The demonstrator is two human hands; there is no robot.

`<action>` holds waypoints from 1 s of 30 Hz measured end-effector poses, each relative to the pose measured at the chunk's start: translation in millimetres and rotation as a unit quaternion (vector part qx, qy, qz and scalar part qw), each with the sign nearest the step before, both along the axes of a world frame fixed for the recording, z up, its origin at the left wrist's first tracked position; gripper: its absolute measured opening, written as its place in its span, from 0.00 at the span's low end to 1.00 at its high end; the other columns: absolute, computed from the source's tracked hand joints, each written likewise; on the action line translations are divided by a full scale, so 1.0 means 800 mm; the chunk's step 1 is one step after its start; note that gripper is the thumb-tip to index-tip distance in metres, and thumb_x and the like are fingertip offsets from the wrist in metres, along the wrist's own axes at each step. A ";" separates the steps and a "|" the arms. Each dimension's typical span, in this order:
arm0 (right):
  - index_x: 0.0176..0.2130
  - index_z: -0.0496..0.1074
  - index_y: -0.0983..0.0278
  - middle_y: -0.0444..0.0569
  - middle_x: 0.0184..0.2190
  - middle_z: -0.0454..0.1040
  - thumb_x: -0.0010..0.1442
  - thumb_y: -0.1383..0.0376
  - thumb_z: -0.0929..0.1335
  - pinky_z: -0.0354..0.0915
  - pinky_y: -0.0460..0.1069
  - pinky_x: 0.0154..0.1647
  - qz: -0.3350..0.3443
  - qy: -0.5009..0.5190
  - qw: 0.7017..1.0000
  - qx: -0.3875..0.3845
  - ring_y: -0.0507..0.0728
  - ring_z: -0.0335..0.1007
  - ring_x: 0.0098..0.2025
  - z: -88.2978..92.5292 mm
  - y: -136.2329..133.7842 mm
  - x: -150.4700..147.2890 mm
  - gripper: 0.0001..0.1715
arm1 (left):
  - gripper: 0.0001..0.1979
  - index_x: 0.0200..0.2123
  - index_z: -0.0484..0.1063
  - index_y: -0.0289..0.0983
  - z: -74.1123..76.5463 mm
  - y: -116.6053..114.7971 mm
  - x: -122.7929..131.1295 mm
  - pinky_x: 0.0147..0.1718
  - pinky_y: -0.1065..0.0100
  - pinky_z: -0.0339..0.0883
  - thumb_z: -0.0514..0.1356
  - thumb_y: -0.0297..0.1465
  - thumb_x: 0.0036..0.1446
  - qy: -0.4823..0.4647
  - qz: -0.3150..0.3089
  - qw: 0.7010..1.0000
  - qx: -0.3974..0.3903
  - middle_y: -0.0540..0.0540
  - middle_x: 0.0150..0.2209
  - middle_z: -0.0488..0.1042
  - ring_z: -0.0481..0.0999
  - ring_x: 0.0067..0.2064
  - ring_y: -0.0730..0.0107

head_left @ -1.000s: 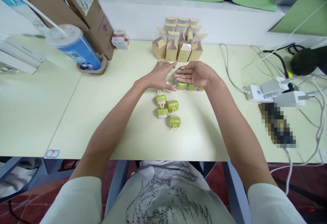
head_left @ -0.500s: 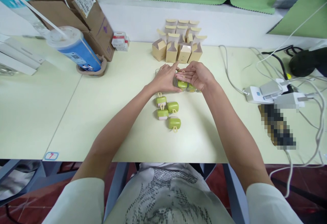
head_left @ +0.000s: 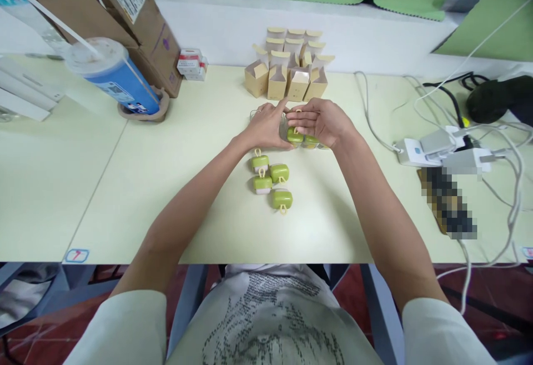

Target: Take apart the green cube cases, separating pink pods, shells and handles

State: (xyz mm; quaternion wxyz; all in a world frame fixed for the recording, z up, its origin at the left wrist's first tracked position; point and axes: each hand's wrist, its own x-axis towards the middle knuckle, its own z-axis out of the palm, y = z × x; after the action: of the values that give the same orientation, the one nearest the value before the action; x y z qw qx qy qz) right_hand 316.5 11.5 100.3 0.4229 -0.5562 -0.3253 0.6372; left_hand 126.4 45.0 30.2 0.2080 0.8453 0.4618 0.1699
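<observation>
My left hand (head_left: 266, 126) and my right hand (head_left: 322, 123) meet over a clear plastic tray (head_left: 253, 114) in the middle of the table. The left hand's fingers curl on the tray, with the index finger stretched forward. The right hand's fingers lie flat and straight across a row of green cases (head_left: 295, 136) that rest in the tray, mostly hidden under the palm. Several loose green cases with yellow loops (head_left: 270, 179) sit on the table just nearer to me, untouched. A cluster of small open kraft boxes (head_left: 287, 68) stands right behind both hands.
A blue lidded cup with a straw (head_left: 112, 79) and brown cardboard boxes (head_left: 125, 15) stand far left. A small red-and-white box (head_left: 189, 64) lies by the wall. White adapters (head_left: 437, 148), cables and a black object (head_left: 495, 98) crowd the right side.
My left hand went from lying flat on the tray to curling with the index finger out. My right hand turned palm-up for a moment, then flattened again over the green cases.
</observation>
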 end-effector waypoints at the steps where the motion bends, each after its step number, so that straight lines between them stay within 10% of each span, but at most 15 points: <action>1: 0.38 0.81 0.62 0.54 0.38 0.90 0.70 0.70 0.71 0.79 0.45 0.35 0.000 0.004 1.000 0.004 0.56 0.87 0.39 -0.003 0.000 0.001 0.08 | 0.73 0.87 0.52 0.39 0.000 0.000 0.000 0.78 0.36 0.60 0.78 0.54 0.43 0.001 0.002 1.000 -0.002 0.39 0.74 0.76 0.68 0.72 0.33; 10: 0.36 0.81 0.63 0.52 0.38 0.89 0.66 0.73 0.71 0.79 0.47 0.33 0.013 -0.017 1.000 0.013 0.55 0.83 0.37 -0.006 0.003 0.003 0.09 | 0.78 0.89 0.48 0.45 0.001 0.002 -0.001 0.77 0.31 0.56 0.70 0.68 0.40 -0.008 0.003 1.000 -0.019 0.44 0.75 0.76 0.65 0.73 0.31; 24: 0.31 0.77 0.61 0.52 0.28 0.83 0.64 0.72 0.74 0.86 0.51 0.40 -0.013 -0.068 0.997 0.031 0.58 0.82 0.31 -0.014 0.006 -0.006 0.10 | 0.83 0.91 0.36 0.43 -0.017 0.016 0.003 0.79 0.33 0.54 0.81 0.52 0.44 -0.026 -0.044 0.998 0.022 0.32 0.76 0.73 0.69 0.74 0.28; 30: 0.33 0.79 0.62 0.53 0.30 0.84 0.72 0.69 0.73 0.85 0.47 0.47 -0.034 -0.033 0.998 0.048 0.55 0.84 0.32 0.018 -0.010 -0.012 0.13 | 0.84 0.91 0.37 0.40 -0.020 0.013 0.005 0.79 0.32 0.55 0.83 0.50 0.42 -0.017 -0.012 1.000 0.019 0.29 0.73 0.75 0.70 0.74 0.25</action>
State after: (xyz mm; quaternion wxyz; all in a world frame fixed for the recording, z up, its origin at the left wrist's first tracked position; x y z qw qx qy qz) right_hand 307.2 3.4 114.7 0.4602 -0.5664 -0.3500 0.5873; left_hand 130.7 55.2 14.0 0.2021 0.8517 0.4444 0.1905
